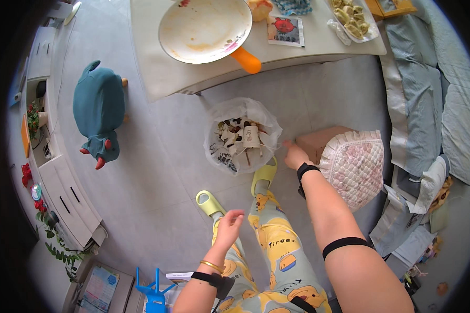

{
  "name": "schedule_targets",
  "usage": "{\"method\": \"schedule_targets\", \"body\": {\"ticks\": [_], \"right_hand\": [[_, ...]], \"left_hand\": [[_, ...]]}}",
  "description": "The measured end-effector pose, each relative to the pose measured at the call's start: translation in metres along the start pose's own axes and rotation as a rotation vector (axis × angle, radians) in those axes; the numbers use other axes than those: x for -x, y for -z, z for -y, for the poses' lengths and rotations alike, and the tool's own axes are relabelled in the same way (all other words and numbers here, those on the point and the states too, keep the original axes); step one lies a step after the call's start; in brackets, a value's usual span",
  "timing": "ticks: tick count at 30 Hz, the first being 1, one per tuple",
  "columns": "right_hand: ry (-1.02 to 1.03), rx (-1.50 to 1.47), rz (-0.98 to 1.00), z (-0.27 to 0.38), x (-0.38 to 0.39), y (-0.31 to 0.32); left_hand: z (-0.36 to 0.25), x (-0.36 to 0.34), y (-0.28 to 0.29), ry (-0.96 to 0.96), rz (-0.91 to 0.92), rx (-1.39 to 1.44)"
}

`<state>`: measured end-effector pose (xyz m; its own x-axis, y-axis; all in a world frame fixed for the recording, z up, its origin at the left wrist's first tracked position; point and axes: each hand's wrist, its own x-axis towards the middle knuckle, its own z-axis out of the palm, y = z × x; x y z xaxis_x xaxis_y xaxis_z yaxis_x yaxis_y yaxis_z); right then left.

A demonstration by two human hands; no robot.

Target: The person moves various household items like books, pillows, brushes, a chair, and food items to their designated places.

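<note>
Near the bin's side, the right hand (296,156) is hovering with its fingers drawn narrowly together, their tips meeting the edge of the clear liner bag (270,121); whether they are pinching the film, I cannot tell. The left hand (230,227) is hanging over the left leg, fingers loosely bent, seemingly holding nothing. The bag is lining a round waste bin on the floor ahead of the feet, with paper scraps and a pale cup-like piece (251,137) lying inside.

Close by, the right yellow-green slipper (263,176) is standing just beside the bin, while the left slipper (209,203) is resting farther back. A pink quilted cover (352,167) is crowding the right hand's far side, with a brown boxy thing (321,142) sitting partly behind it.

Beyond the bin, the tabletop (156,78) is blocking the way forward; a white pan (203,31) is sitting on it, its orange handle (247,61) jutting past the edge. A teal animal-shaped stool (98,107) is standing well off to the left, before a white cabinet (62,193), and grey-blue bedding (412,78) is filling the far right.
</note>
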<state>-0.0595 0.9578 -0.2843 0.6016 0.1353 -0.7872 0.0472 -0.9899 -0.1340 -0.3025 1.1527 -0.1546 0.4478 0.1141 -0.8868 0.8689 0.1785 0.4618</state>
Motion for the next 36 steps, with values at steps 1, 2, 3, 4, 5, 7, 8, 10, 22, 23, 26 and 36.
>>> {"method": "schedule_targets", "body": {"ticks": [1, 2, 3, 4, 5, 7, 8, 10, 22, 23, 26, 36], "right_hand": [[0.051, 0.025, 0.073, 0.001, 0.002, 0.003], [0.101, 0.049, 0.143, 0.003, 0.004, 0.007], [0.097, 0.047, 0.153, 0.004, 0.008, 0.009], [0.121, 0.030, 0.146, 0.008, 0.014, 0.011], [0.143, 0.015, 0.127, 0.007, 0.018, 0.015], [0.200, -0.194, 0.068, 0.001, 0.033, 0.011], [0.181, -0.233, 0.095, 0.006, 0.040, 0.014], [0.173, -0.236, 0.103, -0.006, 0.035, 0.002], [0.378, -0.217, -0.096, 0.063, 0.117, 0.031], [0.460, -0.216, -0.098, 0.072, 0.130, 0.037], [0.726, -0.305, -0.126, 0.093, 0.160, 0.059], [0.603, -0.712, 0.120, 0.112, 0.172, 0.083]], "left_hand": [[-0.002, -0.007, -0.009, -0.052, 0.015, 0.026], [-0.005, -0.014, -0.013, -0.041, 0.012, 0.023], [-0.017, -0.020, -0.018, -0.029, 0.058, 0.014], [-0.025, -0.025, -0.023, -0.018, 0.104, 0.004], [-0.034, -0.032, -0.028, -0.025, 0.120, 0.019], [-0.048, -0.041, -0.033, -0.022, 0.133, 0.040], [-0.053, -0.044, -0.033, -0.015, 0.139, 0.063], [-0.066, -0.049, -0.039, 0.000, 0.150, 0.069], [-0.075, -0.041, -0.034, 0.277, 0.264, 0.394], [-0.082, -0.042, -0.035, 0.410, 0.303, 0.591], [-0.110, -0.041, -0.033, 0.365, 0.423, 0.809], [-0.151, -0.067, 0.004, 0.199, 0.222, 0.427]]}}
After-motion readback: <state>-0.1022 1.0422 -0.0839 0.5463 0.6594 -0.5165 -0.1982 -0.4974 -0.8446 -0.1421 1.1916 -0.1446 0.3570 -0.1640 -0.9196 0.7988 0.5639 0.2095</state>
